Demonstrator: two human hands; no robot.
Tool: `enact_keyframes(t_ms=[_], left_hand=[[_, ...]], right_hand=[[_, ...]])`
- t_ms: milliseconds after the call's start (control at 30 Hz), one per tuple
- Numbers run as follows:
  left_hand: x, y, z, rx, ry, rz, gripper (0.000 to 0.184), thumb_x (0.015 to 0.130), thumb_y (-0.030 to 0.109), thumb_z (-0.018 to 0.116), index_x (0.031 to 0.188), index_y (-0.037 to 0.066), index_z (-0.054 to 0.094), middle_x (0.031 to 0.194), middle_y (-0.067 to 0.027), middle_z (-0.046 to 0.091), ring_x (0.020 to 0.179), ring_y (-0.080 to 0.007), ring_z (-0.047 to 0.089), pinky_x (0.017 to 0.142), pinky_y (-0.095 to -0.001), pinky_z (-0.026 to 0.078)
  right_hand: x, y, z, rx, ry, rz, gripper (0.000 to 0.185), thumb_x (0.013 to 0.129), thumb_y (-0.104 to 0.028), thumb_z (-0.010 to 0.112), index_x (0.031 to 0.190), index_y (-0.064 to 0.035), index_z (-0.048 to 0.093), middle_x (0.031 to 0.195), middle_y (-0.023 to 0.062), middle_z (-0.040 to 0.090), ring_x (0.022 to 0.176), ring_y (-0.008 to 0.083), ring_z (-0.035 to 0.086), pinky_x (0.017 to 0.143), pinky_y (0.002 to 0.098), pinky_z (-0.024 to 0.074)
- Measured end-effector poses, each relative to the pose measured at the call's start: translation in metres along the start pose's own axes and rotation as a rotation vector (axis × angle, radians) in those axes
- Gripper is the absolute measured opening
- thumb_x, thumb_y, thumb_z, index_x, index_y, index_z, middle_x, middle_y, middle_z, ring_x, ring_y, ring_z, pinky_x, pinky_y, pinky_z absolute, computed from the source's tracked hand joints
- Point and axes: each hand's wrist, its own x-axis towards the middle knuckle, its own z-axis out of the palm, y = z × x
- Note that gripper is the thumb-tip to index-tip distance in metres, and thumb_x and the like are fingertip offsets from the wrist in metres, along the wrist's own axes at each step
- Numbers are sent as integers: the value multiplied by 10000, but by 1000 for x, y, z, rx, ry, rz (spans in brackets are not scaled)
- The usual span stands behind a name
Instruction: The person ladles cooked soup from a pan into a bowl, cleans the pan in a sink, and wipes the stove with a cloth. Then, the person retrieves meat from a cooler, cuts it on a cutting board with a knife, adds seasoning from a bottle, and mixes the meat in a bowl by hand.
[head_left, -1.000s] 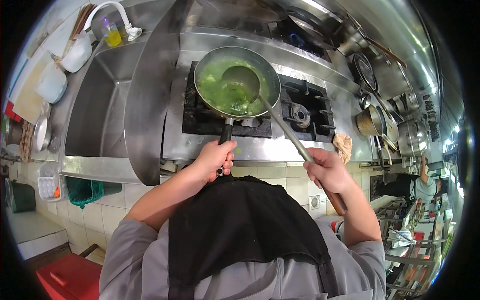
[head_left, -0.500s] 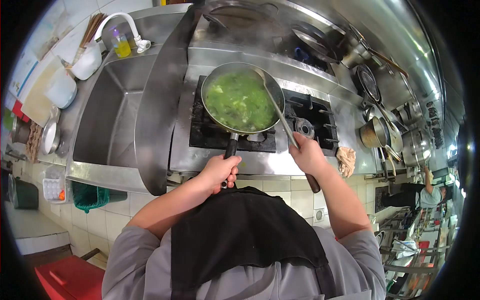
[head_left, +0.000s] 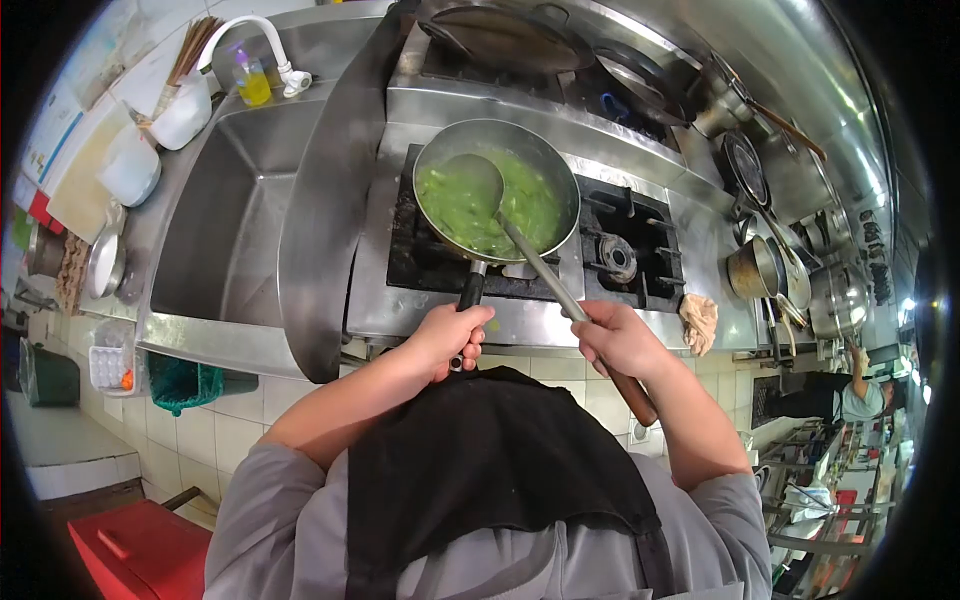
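Note:
A deep round pan (head_left: 562,170) stands on the left burner of the stove (head_left: 400,312), with steaming green soup (head_left: 525,205) and pale bits in it. My left hand (head_left: 452,340) is wrapped round the pan's black handle (head_left: 472,287). In my right hand (head_left: 615,340) is the long shaft of a ladle (head_left: 543,272), whose wooden end sticks out below the hand. The ladle's round bowl lies at the left of the soup, partly under the surface.
Left of a tall metal divider (head_left: 325,220) is a sink (head_left: 225,220) with a white tap (head_left: 265,35). A bare burner (head_left: 617,258) and a crumpled cloth (head_left: 698,323) are on the right. Pots (head_left: 752,268) stand beyond them. Another person (head_left: 850,395) is at far right.
From the pan's upper right, the ladle bowl has swung to the left of the soup and shows again. My right hand has moved lower, while my left hand keeps its hold on the handle.

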Motion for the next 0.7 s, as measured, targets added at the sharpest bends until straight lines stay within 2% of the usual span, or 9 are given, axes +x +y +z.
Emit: enact_keyframes(t_ms=[67, 167, 267, 300, 400, 433, 533, 567, 700], left_hand=[[1, 0, -1, 1, -7, -7, 229, 921, 266, 645, 884, 122, 471, 662, 31, 480, 501, -78, 435, 431, -277, 378], [-1, 0, -1, 3, -11, 12, 243, 913, 280, 655, 864, 133, 468, 650, 40, 474, 500, -77, 435, 432, -272, 373], [-4, 2, 2, -15, -5, 11, 246, 932, 276, 648, 858, 147, 451, 644, 43, 484, 471, -65, 422, 404, -254, 338], [-4, 2, 1, -31, -12, -2, 250, 931, 278, 649, 854, 148, 451, 643, 42, 483, 468, -65, 422, 403, -255, 338], [-2, 3, -1, -54, -33, -17, 258, 929, 284, 653, 844, 149, 451, 640, 41, 483, 462, -66, 420, 399, -256, 338], [-3, 2, -2, -52, -35, -10, 258, 929, 285, 654, 844, 150, 451, 640, 41, 483, 460, -65, 420, 398, -257, 338], [-4, 3, -1, -22, -12, 8, 262, 927, 287, 656, 833, 152, 451, 637, 41, 481, 459, -63, 418, 399, -256, 338], [-4, 3, 0, -9, -1, 13, 265, 926, 288, 657, 828, 153, 451, 636, 42, 480, 459, -63, 418, 399, -255, 338], [-3, 3, -3, -9, -10, 4, 266, 924, 286, 656, 823, 154, 449, 639, 44, 480, 460, -59, 415, 400, -251, 332]], right_hand=[[-9, 1, 0, 58, 9, 3, 171, 961, -106, 553, 1090, -13, 617, 617, -12, 518, 480, 76, 476, 430, 255, 391], [-16, 10, -4, -106, 146, -90, 219, 937, -142, 608, 1103, -2, 628, 651, 43, 569, 560, 108, 526, 522, 284, 440], [-17, 7, -13, -500, 403, -346, 261, 898, -116, 635, 1135, -9, 619, 666, 116, 591, 580, 196, 548, 581, 316, 469], [-10, 12, -19, -509, 438, -367, 309, 870, -126, 641, 1163, -29, 617, 714, 202, 618, 628, 336, 610, 630, 396, 510], [18, 17, -34, -767, 617, -448, 330, 867, -155, 631, 1173, -32, 617, 802, 243, 664, 753, 427, 642, 690, 462, 527], [17, 6, -34, -808, 552, -263, 394, 887, -167, 622, 1243, 1, 594, 915, 279, 659, 888, 445, 645, 754, 449, 524], [35, 29, -36, -786, 573, -328, 336, 866, -184, 624, 1169, -41, 624, 877, 275, 663, 859, 443, 647, 748, 493, 523], [40, 40, -37, -719, 551, -412, 289, 889, -181, 613, 1135, -31, 631, 789, 216, 677, 746, 367, 679, 685, 447, 524], [23, 28, -33, -294, 278, -158, 225, 934, -173, 587, 1096, -26, 639, 678, 52, 590, 609, 151, 572, 579, 329, 475]])
